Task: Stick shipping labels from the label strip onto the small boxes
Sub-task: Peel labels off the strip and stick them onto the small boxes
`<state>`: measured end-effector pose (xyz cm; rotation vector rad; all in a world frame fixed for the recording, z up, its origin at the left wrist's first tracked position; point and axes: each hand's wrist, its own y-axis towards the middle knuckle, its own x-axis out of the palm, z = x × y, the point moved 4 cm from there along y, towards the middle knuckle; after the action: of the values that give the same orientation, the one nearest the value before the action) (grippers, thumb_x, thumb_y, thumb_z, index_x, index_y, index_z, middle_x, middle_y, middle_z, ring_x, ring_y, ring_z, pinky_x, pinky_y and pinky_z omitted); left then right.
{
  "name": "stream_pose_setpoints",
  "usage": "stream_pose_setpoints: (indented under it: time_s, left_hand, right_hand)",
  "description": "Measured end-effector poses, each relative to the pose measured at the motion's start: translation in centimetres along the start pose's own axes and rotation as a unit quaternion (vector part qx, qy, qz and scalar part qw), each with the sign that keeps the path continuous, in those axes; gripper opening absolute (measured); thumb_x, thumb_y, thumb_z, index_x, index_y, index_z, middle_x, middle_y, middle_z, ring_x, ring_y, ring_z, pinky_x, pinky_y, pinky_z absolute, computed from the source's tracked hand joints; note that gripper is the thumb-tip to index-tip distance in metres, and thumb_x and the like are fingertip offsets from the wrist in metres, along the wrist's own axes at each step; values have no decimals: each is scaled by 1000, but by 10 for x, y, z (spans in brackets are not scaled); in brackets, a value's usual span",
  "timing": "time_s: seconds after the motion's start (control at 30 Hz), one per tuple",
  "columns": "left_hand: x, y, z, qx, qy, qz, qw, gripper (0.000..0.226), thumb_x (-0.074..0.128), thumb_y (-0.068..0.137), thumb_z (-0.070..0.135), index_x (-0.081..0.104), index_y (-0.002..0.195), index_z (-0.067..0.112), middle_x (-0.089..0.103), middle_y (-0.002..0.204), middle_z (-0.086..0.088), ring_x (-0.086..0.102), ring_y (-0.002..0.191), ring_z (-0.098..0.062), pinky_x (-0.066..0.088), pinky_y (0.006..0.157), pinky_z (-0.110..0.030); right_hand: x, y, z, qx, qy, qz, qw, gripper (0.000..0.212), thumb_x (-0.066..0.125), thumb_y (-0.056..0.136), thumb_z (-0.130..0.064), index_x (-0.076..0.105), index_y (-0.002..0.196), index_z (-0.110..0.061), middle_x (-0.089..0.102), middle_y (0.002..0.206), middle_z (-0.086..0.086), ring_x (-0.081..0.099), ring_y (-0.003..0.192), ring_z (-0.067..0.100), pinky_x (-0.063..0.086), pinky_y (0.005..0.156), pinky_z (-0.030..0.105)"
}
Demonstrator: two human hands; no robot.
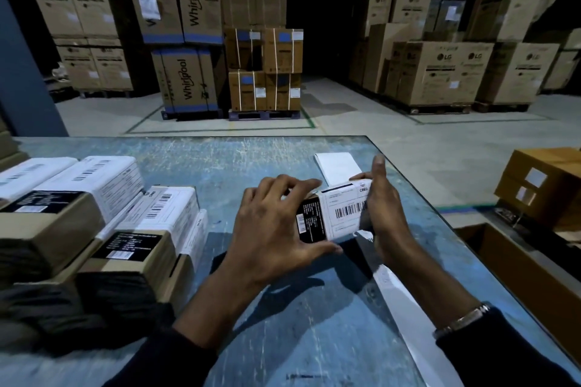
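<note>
A small box (333,214) with a white barcode label on its near face sits between my hands above the blue table (220,166). My left hand (270,229) grips its left end, fingers curled over the top and thumb underneath. Flat against the box's right end, my right hand (382,207) presses with straight fingers. The white label strip (338,166) lies on the table behind the box and runs under my right forearm toward the table's near edge (405,317).
Several labelled small boxes (103,223) are stacked on the table's left side. An open brown carton (518,264) stands on the floor to the right, with another carton (544,185) behind it. Large appliance cartons on pallets (188,41) fill the background.
</note>
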<state>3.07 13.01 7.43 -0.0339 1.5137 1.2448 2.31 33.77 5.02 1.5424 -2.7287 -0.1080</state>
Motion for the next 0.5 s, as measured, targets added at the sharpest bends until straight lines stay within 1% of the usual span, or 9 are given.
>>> stream_pose_setpoints:
  time_s: [0.03,0.13,0.2,0.27,0.3,0.37,0.43,0.5]
  left_hand:
    - [-2,-2,2,7,20,-2,1000,89,68,67,86,60,138,32,62,124,6,55,111,-17,45,91,-39]
    - [-12,-10,7,5,56,16,998,76,67,72,78,66,129,28,65,114,5,59,98,-19,49,82,-40]
    - [-22,-16,7,-26,69,46,996,72,68,74,74,68,126,24,68,107,4,61,91,-21,52,75,-39]
    - [-35,-23,9,-69,85,76,991,72,69,75,73,69,127,23,69,105,4,62,88,-21,53,70,-36]
    - [-44,-25,11,-87,91,91,988,72,70,75,72,69,128,23,69,104,4,62,88,-21,53,68,-35]
    - [-63,-26,14,-116,92,113,982,69,70,75,71,68,126,24,69,102,5,63,85,-20,52,65,-34]
    - [-83,-28,15,-151,101,110,977,68,66,75,73,67,125,27,68,102,6,64,85,-20,52,66,-33]
    - [-106,-29,16,-180,121,98,971,72,61,74,78,66,125,28,66,104,6,63,85,-20,55,67,-36]
  right_hand:
    - [2,-1,2,12,4,-9,1000,80,26,98,-85,67,98,-16,81,89,16,78,75,27,53,62,32]
    - [10,-6,6,51,47,-63,996,89,24,93,-90,66,106,-12,81,90,18,79,84,35,59,77,44]
    - [13,-7,6,68,101,-90,988,87,27,93,-90,63,109,-13,81,89,16,77,83,31,58,74,40]
    - [14,-9,4,73,156,-116,978,83,30,94,-88,63,111,-14,79,93,15,75,84,27,57,69,37]
    - [15,-11,2,66,162,-128,976,81,30,95,-87,63,111,-15,78,94,14,75,85,26,58,68,37]
    - [18,-11,3,39,109,-140,983,77,27,100,-82,64,113,-16,79,94,15,75,87,26,60,69,38]
    - [28,-13,6,19,31,-149,988,74,23,104,-76,65,117,-17,80,100,18,73,89,26,58,74,40]
    - [36,-17,9,-5,-15,-157,987,66,24,107,-72,66,115,-22,80,100,14,72,93,26,54,77,41]
